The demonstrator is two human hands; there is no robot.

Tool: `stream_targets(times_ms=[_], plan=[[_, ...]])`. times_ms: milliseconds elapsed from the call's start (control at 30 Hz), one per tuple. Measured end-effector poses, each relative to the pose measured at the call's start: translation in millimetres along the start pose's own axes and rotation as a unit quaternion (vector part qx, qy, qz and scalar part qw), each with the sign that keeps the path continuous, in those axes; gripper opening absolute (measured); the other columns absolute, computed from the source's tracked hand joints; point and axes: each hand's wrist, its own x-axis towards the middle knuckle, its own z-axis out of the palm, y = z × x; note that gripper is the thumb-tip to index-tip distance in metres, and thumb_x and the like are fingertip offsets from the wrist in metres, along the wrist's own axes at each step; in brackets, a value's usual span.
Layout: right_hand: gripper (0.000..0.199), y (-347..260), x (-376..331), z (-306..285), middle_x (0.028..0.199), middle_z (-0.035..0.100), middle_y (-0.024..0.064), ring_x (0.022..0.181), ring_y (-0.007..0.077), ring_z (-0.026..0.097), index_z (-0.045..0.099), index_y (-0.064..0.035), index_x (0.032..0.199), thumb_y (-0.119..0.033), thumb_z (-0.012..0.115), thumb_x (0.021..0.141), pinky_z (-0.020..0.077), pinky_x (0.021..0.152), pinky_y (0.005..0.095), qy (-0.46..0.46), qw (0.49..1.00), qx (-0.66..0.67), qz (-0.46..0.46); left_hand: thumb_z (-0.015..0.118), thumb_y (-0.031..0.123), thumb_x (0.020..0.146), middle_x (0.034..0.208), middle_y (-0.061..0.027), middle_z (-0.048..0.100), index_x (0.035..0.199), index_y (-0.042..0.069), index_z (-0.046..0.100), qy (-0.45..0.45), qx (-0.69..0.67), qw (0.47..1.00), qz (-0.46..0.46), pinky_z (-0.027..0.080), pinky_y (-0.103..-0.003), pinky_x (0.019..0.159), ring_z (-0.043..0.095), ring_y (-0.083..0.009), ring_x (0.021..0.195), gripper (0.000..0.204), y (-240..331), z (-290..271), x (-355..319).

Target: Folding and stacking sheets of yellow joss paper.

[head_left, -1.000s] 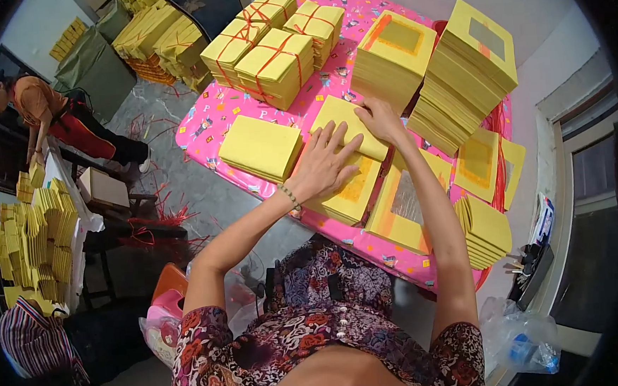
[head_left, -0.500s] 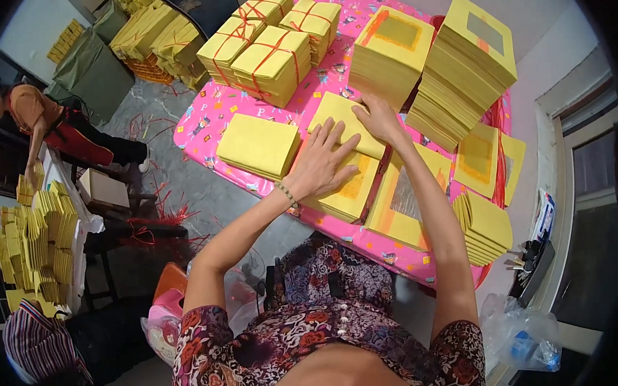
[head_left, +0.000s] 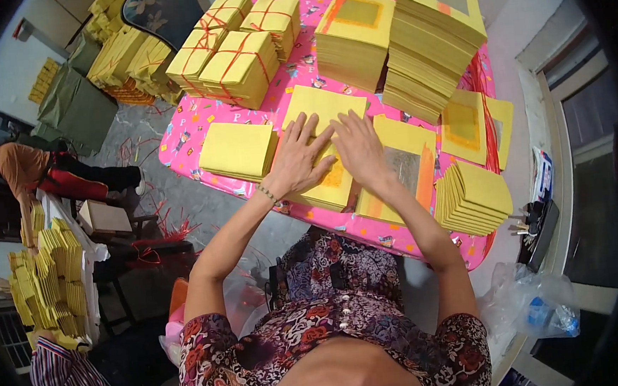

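Observation:
My left hand (head_left: 297, 157) lies with fingers spread on a yellow paper sheet (head_left: 326, 101), part of whose far portion is folded over. Beside it my right hand (head_left: 360, 149) rests palm down, fingers stretched out on the near edge of the fold. Both hands press on the paper and grasp nothing. Under my wrists shows the near part of the paper stack, with an orange-gold patch. To the left sits a pile of folded yellow paper (head_left: 236, 151). Close on the right lie sheets with a silver patch (head_left: 400, 162).
Tied paper bundles (head_left: 239, 63) and tall paper stacks (head_left: 353, 45) stand at the back of the pink table cover (head_left: 178, 141). Fanned folded papers (head_left: 472, 198) and red string (head_left: 491, 136) lie right. Another person (head_left: 24, 168) works at a paper-laden table at left.
My right hand has come nearer and left, from the paper's far right edge to beside my left hand. The view has shifted slightly.

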Motion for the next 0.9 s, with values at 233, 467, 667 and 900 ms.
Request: stream_targets(times_ms=[233, 467, 667, 900], plan=[[0.042, -12, -25, -25, 0.122, 0.054, 0.0208, 0.122, 0.0385, 0.049, 0.053, -0.0018, 0.127, -0.022, 0.066, 0.092, 0.041, 0.102, 0.049, 0.072, 0.987, 0.066, 0.129, 0.05, 0.047, 0.096, 0.153, -0.0249, 0.034, 0.151, 0.019, 0.041, -0.011, 0.001, 1.0, -0.011, 0.021, -0.058, 0.118, 0.026, -0.0476, 0.143, 0.062, 2, -4, 0], [0.035, 4, -22, -15, 0.082, 0.06, 0.0096, 0.071, 0.0219, 0.061, 0.057, -0.0031, 0.089, -0.034, 0.073, 0.09, 0.0487, 0.064, 0.0373, 0.036, 0.92, 0.228, 0.317, 0.05, 0.047, 0.097, 0.154, -0.0245, 0.033, 0.152, 0.018, 0.04, -0.021, 0.008, 1.0, -0.013, 0.021, -0.057, 0.118, 0.025, -0.0472, 0.144, 0.063, 2, -4, -1], [0.033, 7, -20, -8, 0.064, 0.059, 0.0039, 0.059, 0.016, 0.057, 0.058, -0.0032, 0.077, -0.031, 0.072, 0.09, 0.0465, 0.059, 0.0333, 0.026, 0.89, 0.281, 0.36, 0.05, 0.047, 0.097, 0.156, -0.0241, 0.031, 0.151, 0.018, 0.04, -0.032, 0.005, 0.999, -0.015, 0.02, -0.056, 0.118, 0.023, -0.047, 0.145, 0.063, 2, -6, -1], [0.031, 18, -13, 1, 0.07, 0.063, 0.0055, 0.06, 0.0167, 0.059, 0.058, -0.0031, 0.079, -0.029, 0.071, 0.09, 0.0477, 0.059, 0.0331, -0.017, 0.878, 0.31, 0.364, 0.051, 0.047, 0.097, 0.155, -0.0246, 0.031, 0.151, 0.018, 0.041, -0.024, 0.001, 0.999, -0.03, 0.019, -0.057, 0.119, 0.023, -0.0475, 0.145, 0.063, -1, -9, -1]])
